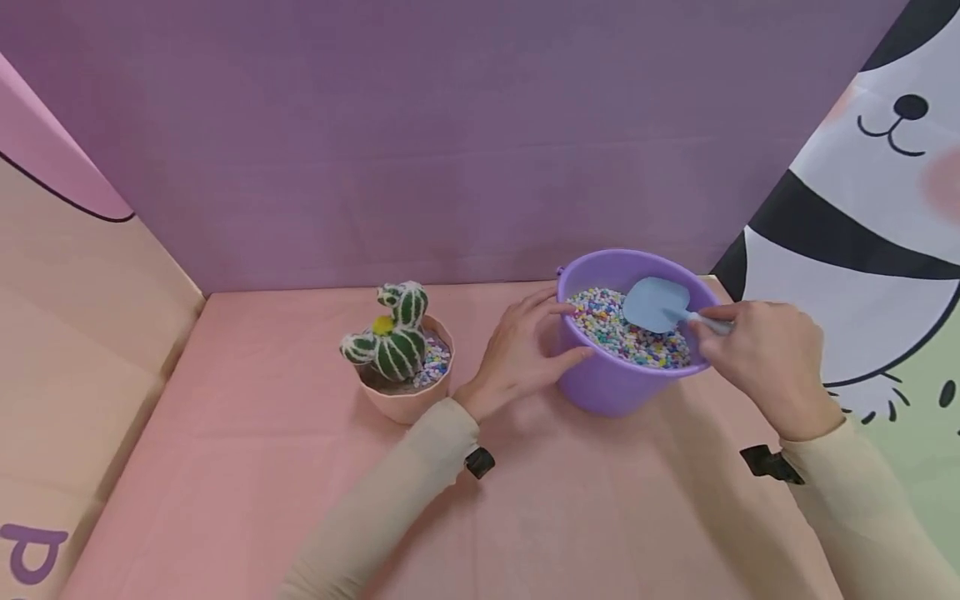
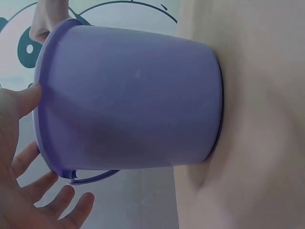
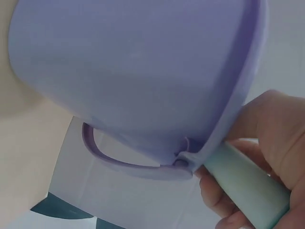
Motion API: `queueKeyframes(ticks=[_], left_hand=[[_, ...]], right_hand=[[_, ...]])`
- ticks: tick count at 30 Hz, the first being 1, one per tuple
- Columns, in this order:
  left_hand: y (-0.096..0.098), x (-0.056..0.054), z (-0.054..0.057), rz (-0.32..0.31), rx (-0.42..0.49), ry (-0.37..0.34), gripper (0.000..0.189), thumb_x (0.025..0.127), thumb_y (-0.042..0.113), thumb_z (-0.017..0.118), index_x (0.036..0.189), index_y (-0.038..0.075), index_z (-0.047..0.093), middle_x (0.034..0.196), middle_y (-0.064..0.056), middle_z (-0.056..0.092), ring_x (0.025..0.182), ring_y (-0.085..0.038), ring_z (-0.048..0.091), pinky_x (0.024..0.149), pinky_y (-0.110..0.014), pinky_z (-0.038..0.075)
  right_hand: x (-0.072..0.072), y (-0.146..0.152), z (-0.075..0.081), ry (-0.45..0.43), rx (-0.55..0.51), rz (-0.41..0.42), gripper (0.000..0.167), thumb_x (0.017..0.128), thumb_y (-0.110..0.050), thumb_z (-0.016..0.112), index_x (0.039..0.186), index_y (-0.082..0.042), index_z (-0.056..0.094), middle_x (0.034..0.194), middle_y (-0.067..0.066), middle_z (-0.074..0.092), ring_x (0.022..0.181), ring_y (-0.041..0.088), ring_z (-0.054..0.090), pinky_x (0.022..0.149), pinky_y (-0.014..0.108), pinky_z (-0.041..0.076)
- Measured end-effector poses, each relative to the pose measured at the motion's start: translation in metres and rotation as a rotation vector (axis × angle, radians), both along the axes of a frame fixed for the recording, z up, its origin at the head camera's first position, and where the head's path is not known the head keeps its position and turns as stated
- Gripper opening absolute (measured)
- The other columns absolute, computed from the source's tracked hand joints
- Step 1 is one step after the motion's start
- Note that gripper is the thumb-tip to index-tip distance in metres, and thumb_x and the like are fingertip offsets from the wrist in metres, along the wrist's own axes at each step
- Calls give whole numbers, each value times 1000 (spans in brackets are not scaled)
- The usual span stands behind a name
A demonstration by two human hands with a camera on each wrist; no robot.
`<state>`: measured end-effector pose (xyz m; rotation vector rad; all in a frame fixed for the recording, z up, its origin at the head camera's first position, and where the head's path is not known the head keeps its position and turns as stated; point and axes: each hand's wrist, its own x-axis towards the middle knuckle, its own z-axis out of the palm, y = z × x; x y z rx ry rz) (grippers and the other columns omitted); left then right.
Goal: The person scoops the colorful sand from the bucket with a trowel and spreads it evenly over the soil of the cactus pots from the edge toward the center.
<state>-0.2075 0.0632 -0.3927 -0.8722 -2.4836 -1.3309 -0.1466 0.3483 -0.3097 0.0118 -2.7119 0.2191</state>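
A purple bucket [image 1: 615, 387] holds multicoloured small beads [image 1: 600, 321]. My right hand [image 1: 772, 358] grips the handle of a light blue toy shovel [image 1: 656, 305] at the bucket's right rim. The shovel's blade lies over the beads, inside the bucket. In the right wrist view the fingers curl round the pale shovel handle [image 3: 248, 186], close by the rim. At the bucket's left side is my left hand [image 1: 525, 350], fingers spread and fairly straight. Its thumb [image 2: 29, 99] touches the rim in the left wrist view.
Left of the left hand stands a peach pot [image 1: 401, 407] with a green knitted cactus [image 1: 397, 354] and some beads in it. The bucket's carrying handle [image 3: 128, 164] hangs down its outside. A purple wall [image 1: 450, 150] rises behind the pink tabletop [image 1: 247, 433].
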Motion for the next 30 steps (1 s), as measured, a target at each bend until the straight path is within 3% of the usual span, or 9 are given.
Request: queueKeyframes(ticks=[3, 9, 16, 20, 23, 26, 30], left_hand=[[1, -1, 0, 4, 9, -9, 60, 88, 48, 85, 137, 18, 70, 165, 3, 49, 156, -18, 42, 129, -43, 34], [0, -1, 3, 7, 16, -9, 60, 86, 47, 88, 135, 18, 71, 165, 2, 50, 155, -18, 44, 128, -42, 35], [-1, -2, 6, -17, 25, -12, 60, 85, 45, 89, 134, 15, 72, 163, 0, 52, 154, -20, 45, 128, -42, 35], [-2, -2, 6, -11, 9, -7, 58, 85, 46, 89, 133, 16, 72, 164, 1, 52, 154, -21, 46, 127, -42, 37], [-3, -2, 6, -10, 0, -3, 58, 86, 46, 88, 133, 17, 72, 164, 1, 52, 154, -22, 46, 127, -44, 37], [-4, -2, 6, -8, -2, -7, 57, 86, 46, 88, 133, 18, 72, 164, 1, 52, 154, -21, 46, 127, -44, 37], [-3, -2, 5, -10, 3, -12, 57, 86, 46, 88, 133, 17, 72, 164, 1, 52, 154, -22, 46, 127, -44, 37]], right_hand=[[-2, -2, -2, 1, 25, 2, 37, 91, -34, 75, 108, -2, 82, 59, 17, 66, 61, 43, 60, 41, 40, 34], [-11, -10, -7, -35, 6, 71, 29, 89, -30, 78, 105, -7, 85, 54, 7, 66, 60, 39, 61, 46, 40, 37], [-16, -16, -12, -33, -11, 157, 24, 85, -25, 83, 101, -7, 86, 99, 24, 77, 68, 45, 68, 49, 45, 45], [-16, -14, -5, -22, 41, 130, 24, 86, -26, 80, 102, -10, 86, 85, 20, 75, 64, 42, 65, 43, 44, 40], [-15, -12, 0, 33, 95, 97, 24, 85, -24, 77, 101, -9, 86, 65, 15, 68, 58, 38, 59, 38, 43, 35], [-15, -11, 1, 104, 142, 100, 22, 84, -20, 75, 98, -7, 86, 63, 14, 66, 55, 35, 56, 37, 45, 34], [-18, -11, -4, 169, 210, 207, 19, 82, -12, 76, 96, -4, 85, 70, 17, 70, 60, 37, 60, 39, 50, 42]])
